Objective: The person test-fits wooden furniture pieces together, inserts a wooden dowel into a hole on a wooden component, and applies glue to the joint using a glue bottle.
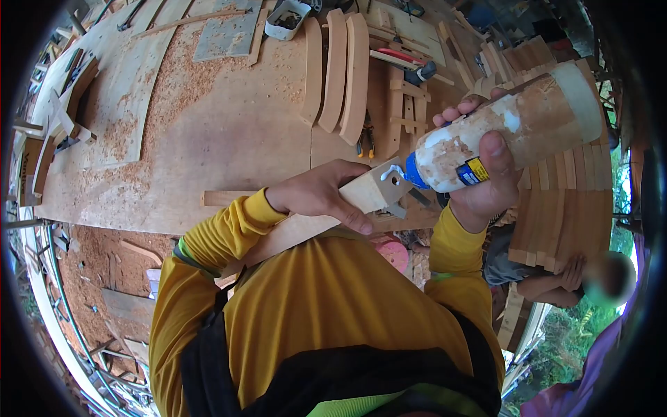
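A long pale wooden piece (295, 233) lies across the front of my body, and my left hand (319, 191) is wrapped round it near its right end. That end face shows a dark hole and a streak of white glue (391, 172). My right hand (486, 167) grips a large glue bottle (511, 132), smeared white and brown, tilted with its blue cap (415, 171) down at the end face. The cap's tip is beside the hole and the glue streak.
Curved wooden pieces (335, 73) lie beyond my hands, with pliers (366, 139) beside them. A white container (287, 19) stands at the far edge. Stacked wooden strips (559, 208) are at the right, near another person's hand (573, 272). Sawdust covers parts of the table (229, 132).
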Motion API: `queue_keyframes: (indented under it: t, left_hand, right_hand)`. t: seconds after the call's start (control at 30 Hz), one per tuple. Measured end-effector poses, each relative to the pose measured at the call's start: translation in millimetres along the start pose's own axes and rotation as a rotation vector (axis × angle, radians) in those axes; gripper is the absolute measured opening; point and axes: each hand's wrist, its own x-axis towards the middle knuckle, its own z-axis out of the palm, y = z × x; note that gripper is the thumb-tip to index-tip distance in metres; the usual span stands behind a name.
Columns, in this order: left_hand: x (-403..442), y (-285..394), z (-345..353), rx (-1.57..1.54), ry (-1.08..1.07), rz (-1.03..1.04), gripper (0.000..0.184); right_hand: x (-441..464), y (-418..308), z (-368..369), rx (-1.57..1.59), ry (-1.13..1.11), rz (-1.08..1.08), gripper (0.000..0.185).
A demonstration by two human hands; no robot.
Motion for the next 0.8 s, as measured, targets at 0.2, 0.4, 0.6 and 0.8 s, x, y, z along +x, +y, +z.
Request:
queue_keyframes:
  t: [0.2, 0.4, 0.6, 0.8]
  left_hand:
    - [0, -4, -1, -0.02, -0.009, -0.004, 0.069]
    - [0, -4, 0, -0.006, -0.018, -0.008, 0.071]
    - [4, -20, -2, -0.036, -0.035, 0.036, 0.072]
    - [3, -20, -1, -0.024, -0.031, 0.023, 0.072]
  right_hand:
    - [-5, -2, -5, -0.011, -0.04, 0.027, 0.063]
    - [-5, -3, -8, 0.046, -0.065, 0.036, 0.063]
    - [-9, -7, -5, 0.011, -0.063, 0.017, 0.062]
    - [-9, -6, -4, 0.02, -0.075, 0.013, 0.063]
